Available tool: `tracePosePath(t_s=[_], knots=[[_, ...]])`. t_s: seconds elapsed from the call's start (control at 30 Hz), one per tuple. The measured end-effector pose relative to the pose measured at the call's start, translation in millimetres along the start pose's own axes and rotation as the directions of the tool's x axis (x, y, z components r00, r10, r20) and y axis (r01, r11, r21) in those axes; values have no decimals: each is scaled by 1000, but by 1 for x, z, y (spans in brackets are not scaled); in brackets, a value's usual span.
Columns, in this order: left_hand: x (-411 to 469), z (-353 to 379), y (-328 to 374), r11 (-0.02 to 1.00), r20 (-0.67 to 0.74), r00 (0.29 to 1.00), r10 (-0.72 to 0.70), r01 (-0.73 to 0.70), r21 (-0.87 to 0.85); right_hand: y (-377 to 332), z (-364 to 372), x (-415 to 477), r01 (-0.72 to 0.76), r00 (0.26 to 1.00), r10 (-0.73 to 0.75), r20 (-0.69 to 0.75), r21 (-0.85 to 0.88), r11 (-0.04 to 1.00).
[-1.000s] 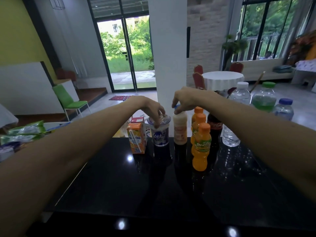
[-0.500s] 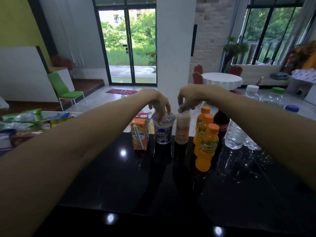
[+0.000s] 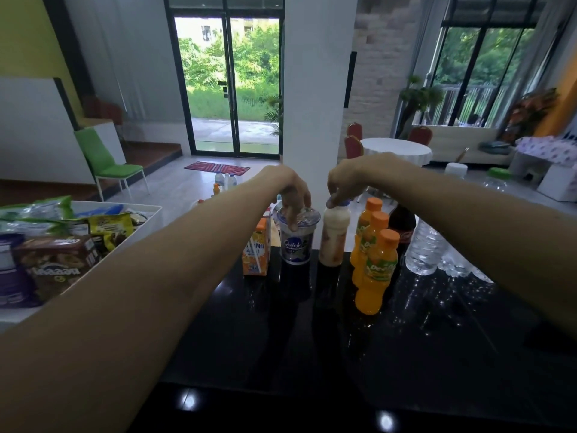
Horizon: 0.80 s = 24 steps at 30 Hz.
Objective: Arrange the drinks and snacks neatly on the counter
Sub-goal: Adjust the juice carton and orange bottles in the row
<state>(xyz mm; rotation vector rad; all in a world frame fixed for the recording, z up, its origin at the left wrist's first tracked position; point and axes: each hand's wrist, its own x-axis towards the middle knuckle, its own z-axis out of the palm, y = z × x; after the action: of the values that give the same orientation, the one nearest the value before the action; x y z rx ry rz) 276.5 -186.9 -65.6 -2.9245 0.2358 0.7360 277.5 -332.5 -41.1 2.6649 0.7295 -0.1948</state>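
Observation:
On the far edge of the black counter (image 3: 281,339) stand an orange juice carton (image 3: 256,248), a white and blue cup (image 3: 296,242) and a cream-coloured bottle (image 3: 334,239) with a blue cap. My left hand (image 3: 290,192) grips the cup's lid from above with curled fingers. My right hand (image 3: 346,179) pinches the cap of the cream bottle. To the right, three orange bottles (image 3: 376,270) stand in a row, with a dark cola bottle (image 3: 402,226) behind them and a clear water bottle (image 3: 426,248) beside it.
A white tray (image 3: 146,220) full of snack packs, with a brown box (image 3: 56,264) in front, sits at the left. More water bottles (image 3: 496,179) stand at the far right. A white pillar (image 3: 312,104) rises behind the counter's far edge.
The camera has tipped down and turned left, bringing the snack tray into view. Both hands have stayed on the cup and the cream bottle, which have kept their places in the row.

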Motion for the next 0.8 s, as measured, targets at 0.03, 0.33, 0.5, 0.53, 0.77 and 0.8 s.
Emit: tracePosePath(t_s=[0.03, 0.33, 0.5, 0.53, 0.77, 0.8], knots=[[0, 0, 0, 1000, 1, 1000, -1, 1, -4, 0, -1, 0, -13, 1000, 13, 5, -19, 1000], [3, 6, -5, 997, -21, 1000, 12, -14, -69, 6, 5, 0, -27, 999, 28, 32, -28, 999], [8, 6, -7, 998, -35, 999, 29, -31, -51, 7, 9, 2, 45, 997, -44, -57, 4, 999], [9, 6, -7, 999, -35, 999, 30, -31, -40, 8, 10, 2, 42, 997, -42, -61, -1, 999], [10, 6, -8, 999, -40, 999, 37, -38, -16, 9, 18, 9, -9, 992, 13, -127, 32, 999], [9, 6, -7, 999, -37, 999, 40, -40, -15, 9, 18, 10, -7, 992, 12, -129, 36, 999]])
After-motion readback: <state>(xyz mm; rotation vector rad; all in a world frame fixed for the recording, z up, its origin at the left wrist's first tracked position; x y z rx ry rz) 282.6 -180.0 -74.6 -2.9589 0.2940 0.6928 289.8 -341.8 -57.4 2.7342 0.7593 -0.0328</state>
